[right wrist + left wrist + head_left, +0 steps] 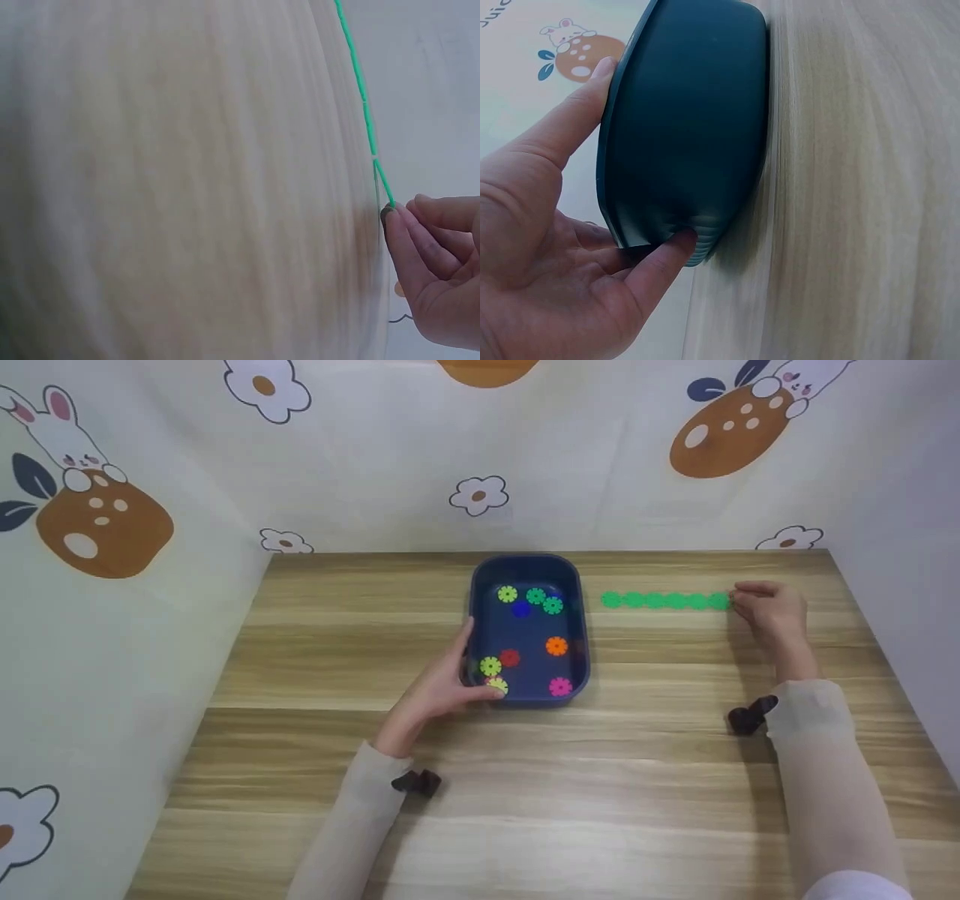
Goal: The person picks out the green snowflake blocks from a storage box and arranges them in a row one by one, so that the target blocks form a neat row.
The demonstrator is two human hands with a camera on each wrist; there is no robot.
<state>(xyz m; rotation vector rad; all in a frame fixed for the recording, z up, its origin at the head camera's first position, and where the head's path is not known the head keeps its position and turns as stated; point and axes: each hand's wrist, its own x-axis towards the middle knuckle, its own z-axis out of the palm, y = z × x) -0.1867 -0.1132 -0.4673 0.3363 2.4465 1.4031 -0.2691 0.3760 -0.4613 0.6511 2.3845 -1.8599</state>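
Observation:
A row of green notched plastic discs (667, 600), joined edge to edge, lies on the right of the table. My right hand (776, 615) pinches its right end between thumb and fingertips; in the right wrist view this end of the green chain (385, 184) tilts off the table. My left hand (439, 682) grips the near left corner of a dark blue plastic box (586, 660), its thumb along the near rim and its fingers on the left side. Inside the box lie several loose discs, among them an orange disc (556, 646) and a pink disc (560, 687).
The box and chain stand on a wood-grain table (600, 780). A patterned cloth (360, 465) with flowers and rabbits hangs behind the table and along its sides. Black wrist-camera mounts (417, 783) sit on both sleeves.

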